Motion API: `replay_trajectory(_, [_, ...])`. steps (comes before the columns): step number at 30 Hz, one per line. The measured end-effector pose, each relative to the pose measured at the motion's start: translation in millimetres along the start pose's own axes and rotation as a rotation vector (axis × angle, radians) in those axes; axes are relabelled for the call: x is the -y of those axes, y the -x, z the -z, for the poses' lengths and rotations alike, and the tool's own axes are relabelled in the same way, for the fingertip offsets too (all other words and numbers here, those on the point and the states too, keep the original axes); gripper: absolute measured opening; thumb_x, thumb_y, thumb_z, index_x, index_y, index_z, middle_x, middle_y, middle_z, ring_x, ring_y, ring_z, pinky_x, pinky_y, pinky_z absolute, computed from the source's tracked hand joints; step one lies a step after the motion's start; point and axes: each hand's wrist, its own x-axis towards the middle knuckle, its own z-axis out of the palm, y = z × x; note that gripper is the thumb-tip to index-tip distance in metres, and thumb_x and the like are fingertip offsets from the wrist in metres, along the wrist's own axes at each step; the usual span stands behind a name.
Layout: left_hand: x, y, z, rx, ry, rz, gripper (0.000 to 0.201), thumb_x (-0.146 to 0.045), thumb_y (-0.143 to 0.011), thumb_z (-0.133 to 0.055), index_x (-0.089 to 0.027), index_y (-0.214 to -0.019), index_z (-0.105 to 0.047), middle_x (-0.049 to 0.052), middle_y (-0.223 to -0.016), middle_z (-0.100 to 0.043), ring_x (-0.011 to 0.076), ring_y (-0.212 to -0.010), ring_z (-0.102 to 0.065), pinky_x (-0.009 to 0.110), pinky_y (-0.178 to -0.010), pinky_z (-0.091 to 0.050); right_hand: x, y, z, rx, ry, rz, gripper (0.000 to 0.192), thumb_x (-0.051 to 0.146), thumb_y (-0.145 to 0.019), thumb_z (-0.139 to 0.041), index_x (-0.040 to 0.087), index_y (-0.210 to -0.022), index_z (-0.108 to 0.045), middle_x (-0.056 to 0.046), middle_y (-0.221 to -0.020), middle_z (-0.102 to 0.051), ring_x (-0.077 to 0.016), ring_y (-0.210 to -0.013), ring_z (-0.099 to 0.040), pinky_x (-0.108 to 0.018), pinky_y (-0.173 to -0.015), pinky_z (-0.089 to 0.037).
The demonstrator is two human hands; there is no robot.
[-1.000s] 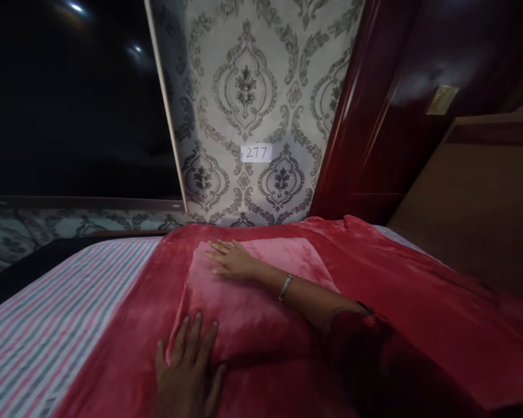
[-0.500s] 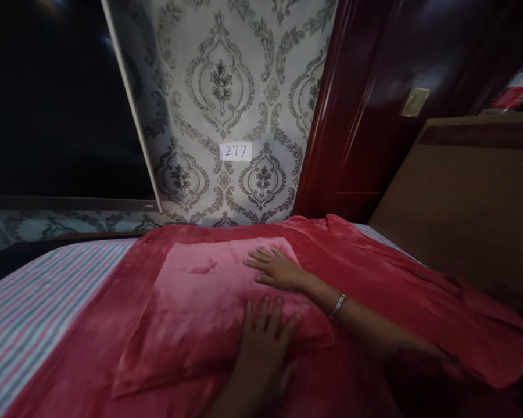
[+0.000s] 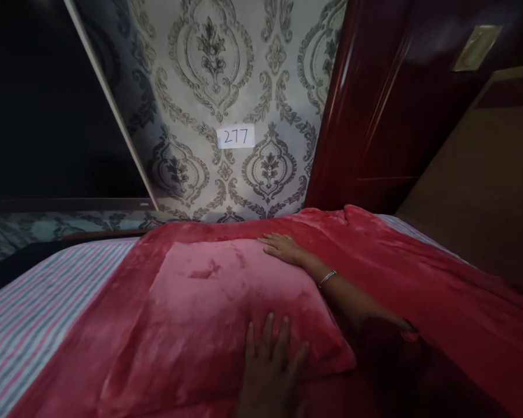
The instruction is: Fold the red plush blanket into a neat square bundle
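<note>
A pink and red plush pillow (image 3: 196,302) lies flat on a red plush blanket (image 3: 401,273) over the bed. My left hand (image 3: 270,360) rests palm down on the near part of the pillow, fingers spread; its wrist is cut off by the lower edge of the view. At the pillow's far right corner lies my right hand (image 3: 283,248), flat with fingers stretched out to the left. A silver bracelet (image 3: 326,278) circles the right wrist. Neither hand grips anything.
A striped sheet (image 3: 61,284) shows at the left of the bed. Behind it hangs a dark screen (image 3: 52,116). Patterned wallpaper (image 3: 192,116) carries a paper label (image 3: 235,137) reading 277. A dark red wooden panel (image 3: 366,116) and a brown board (image 3: 488,174) stand at the right.
My right hand has slid outward to the pillow's far edge. My left hand sits lower in view, nearer the pillow's front. The view has shifted closer to the bed.
</note>
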Motion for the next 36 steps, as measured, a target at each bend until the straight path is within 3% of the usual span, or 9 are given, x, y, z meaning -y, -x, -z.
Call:
replay_trajectory(6, [0, -2, 12.1, 0.034, 0.057, 0.021, 0.081, -0.052, -0.074, -0.070, -0.034, -0.149, -0.045, 0.011, -0.163, -0.035, 0.0411, -0.152, -0.019, 0.068, -0.119, -0.003, 2, 1, -3, -0.020, 0.034, -0.002, 0.061, 0.059, -0.105, -0.031, 0.031, -0.159, -0.032, -0.007, -0.165, -0.026, -0.0298, -0.152, -0.022, -0.059, -0.122, -0.016])
replay_trajectory(10, [2, -5, 28.7, 0.110, 0.126, 0.003, 0.079, -0.046, -0.081, -0.066, -0.036, -0.154, -0.037, 0.008, -0.167, -0.026, 0.0400, -0.152, -0.020, 0.070, -0.118, -0.013, 16, 7, 9, 0.013, 0.098, -0.079, 0.063, 0.056, -0.105, -0.032, 0.028, -0.161, -0.026, -0.008, -0.167, -0.018, -0.0321, -0.154, -0.012, -0.063, -0.122, -0.010])
replay_trajectory(14, [2, -8, 42.4, 0.108, 0.156, 0.012, 0.072, -0.042, -0.087, -0.061, -0.035, -0.155, -0.037, 0.007, -0.165, -0.031, 0.0373, -0.151, -0.025, 0.066, -0.118, -0.018, 39, 20, 26, -0.029, 0.138, -0.102, 0.063, 0.054, -0.105, -0.033, 0.029, -0.162, -0.022, -0.007, -0.168, -0.010, -0.0313, -0.155, -0.004, -0.063, -0.122, -0.007])
replay_trajectory(19, [7, 1, 54.2, -0.105, 0.090, -0.031, 0.055, -0.029, -0.090, -0.057, -0.021, -0.144, -0.053, 0.009, -0.147, -0.057, 0.0281, -0.140, -0.044, 0.055, -0.125, -0.001, 90, 51, 19, -0.012, 0.137, 0.226, 0.058, 0.050, -0.107, -0.033, 0.029, -0.160, -0.030, -0.006, -0.168, -0.012, -0.0291, -0.155, -0.007, -0.056, -0.124, -0.009])
replay_trajectory(22, [20, 17, 59.6, -0.203, 0.047, 0.105, 0.048, -0.032, -0.091, -0.059, -0.020, -0.137, -0.060, 0.010, -0.136, -0.065, 0.0285, -0.134, -0.049, 0.053, -0.125, -0.005, 121, 67, 1, 0.076, 0.096, 0.446, 0.057, 0.053, -0.107, -0.034, 0.031, -0.159, -0.033, -0.004, -0.168, -0.016, -0.0267, -0.156, -0.007, -0.053, -0.125, -0.007])
replay_trajectory(24, [29, 29, 60.2, -0.209, -0.005, 0.205, 0.053, -0.040, -0.088, -0.064, -0.023, -0.139, -0.060, 0.011, -0.142, -0.060, 0.0333, -0.139, -0.043, 0.056, -0.123, -0.009, 133, 68, -9, 0.120, 0.084, 0.545, 0.058, 0.056, -0.106, -0.035, 0.033, -0.159, -0.032, -0.003, -0.168, -0.016, -0.0258, -0.156, -0.006, -0.053, -0.124, -0.007])
replay_trajectory(27, [40, 43, 54.8, -0.153, -0.079, 0.217, 0.068, -0.047, -0.082, -0.069, -0.030, -0.146, -0.053, 0.011, -0.155, -0.047, 0.0390, -0.148, -0.029, 0.058, -0.122, -0.007, 130, 50, -16, 0.126, 0.122, 0.558, 0.062, 0.058, -0.105, -0.037, 0.032, -0.160, -0.028, -0.004, -0.168, -0.014, -0.0275, -0.156, -0.005, -0.056, -0.124, -0.004])
replay_trajectory(30, [43, 50, 44.7, -0.112, -0.089, 0.194, 0.077, -0.052, -0.078, -0.071, -0.034, -0.149, -0.049, 0.009, -0.158, -0.044, 0.0391, -0.150, -0.025, 0.057, -0.122, -0.008, 109, 19, -14, 0.077, 0.162, 0.446, 0.062, 0.058, -0.105, -0.035, 0.032, -0.161, -0.027, -0.005, -0.169, -0.012, -0.0300, -0.155, -0.005, -0.061, -0.122, -0.002])
replay_trajectory(36, [37, 49, 33.9, -0.128, -0.049, 0.289, 0.072, -0.054, -0.075, -0.072, -0.036, -0.143, -0.055, 0.009, -0.155, -0.049, 0.0395, -0.145, -0.034, 0.060, -0.120, -0.012, 70, -25, -16, 0.043, 0.127, 0.228, 0.062, 0.057, -0.105, -0.035, 0.030, -0.161, -0.028, -0.009, -0.167, -0.020, -0.0310, -0.152, -0.022, -0.054, -0.122, -0.021])
